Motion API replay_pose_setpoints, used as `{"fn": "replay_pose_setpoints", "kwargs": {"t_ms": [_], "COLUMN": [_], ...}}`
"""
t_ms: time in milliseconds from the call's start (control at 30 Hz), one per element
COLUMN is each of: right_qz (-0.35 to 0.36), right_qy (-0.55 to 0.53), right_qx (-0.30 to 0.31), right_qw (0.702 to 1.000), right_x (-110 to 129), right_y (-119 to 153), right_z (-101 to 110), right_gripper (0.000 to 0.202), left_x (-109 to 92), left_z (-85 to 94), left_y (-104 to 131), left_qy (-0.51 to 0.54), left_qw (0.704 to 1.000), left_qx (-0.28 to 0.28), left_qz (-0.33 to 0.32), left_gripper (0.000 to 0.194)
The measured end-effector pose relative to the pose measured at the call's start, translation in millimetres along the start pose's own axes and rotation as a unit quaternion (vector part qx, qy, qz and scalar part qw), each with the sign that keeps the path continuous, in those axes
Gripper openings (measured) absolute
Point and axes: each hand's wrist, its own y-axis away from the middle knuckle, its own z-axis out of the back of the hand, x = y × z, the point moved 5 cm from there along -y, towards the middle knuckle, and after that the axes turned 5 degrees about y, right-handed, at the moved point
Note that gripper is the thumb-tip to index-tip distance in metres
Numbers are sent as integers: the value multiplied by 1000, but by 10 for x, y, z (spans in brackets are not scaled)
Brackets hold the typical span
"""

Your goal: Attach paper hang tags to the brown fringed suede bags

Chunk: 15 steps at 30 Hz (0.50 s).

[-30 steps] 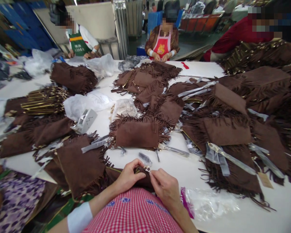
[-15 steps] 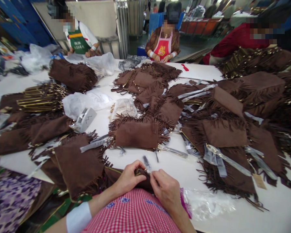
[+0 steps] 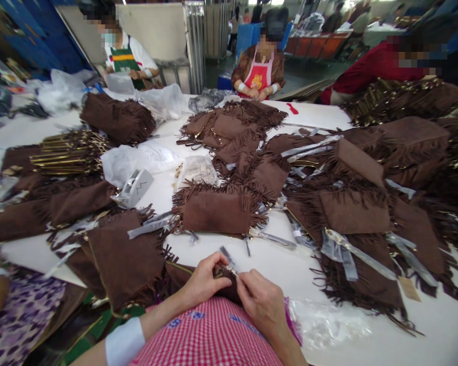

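Both hands are working at the table's near edge: the left hand (image 3: 203, 281) is gripping the top of a brown fringed bag (image 3: 183, 277) lying against the person's apron, while the right hand (image 3: 262, 304) is pinching a small metal fitting (image 3: 231, 268) at the bag's rim; a clear plastic bag (image 3: 328, 317) is lying just beside the right hand; more fringed bags (image 3: 217, 208) are covering the white table (image 3: 290, 264)
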Motion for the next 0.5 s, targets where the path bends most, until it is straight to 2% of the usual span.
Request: {"fn": "replay_pose_setpoints", "kwargs": {"t_ms": [267,500], "right_qz": [-3,10], "right_qy": [6,4], "right_qx": [15,35], "right_qw": [1000,999], "right_x": [-13,-13], "right_y": [0,14], "right_z": [-33,-69], "right_gripper": [28,27], "left_x": [-8,-67], "left_z": [-23,-33], "left_y": [13,39], "left_qy": [-8,1], "left_qw": [1000,998], "left_qx": [15,62], "left_qz": [-1,3], "left_gripper": [28,23]}}
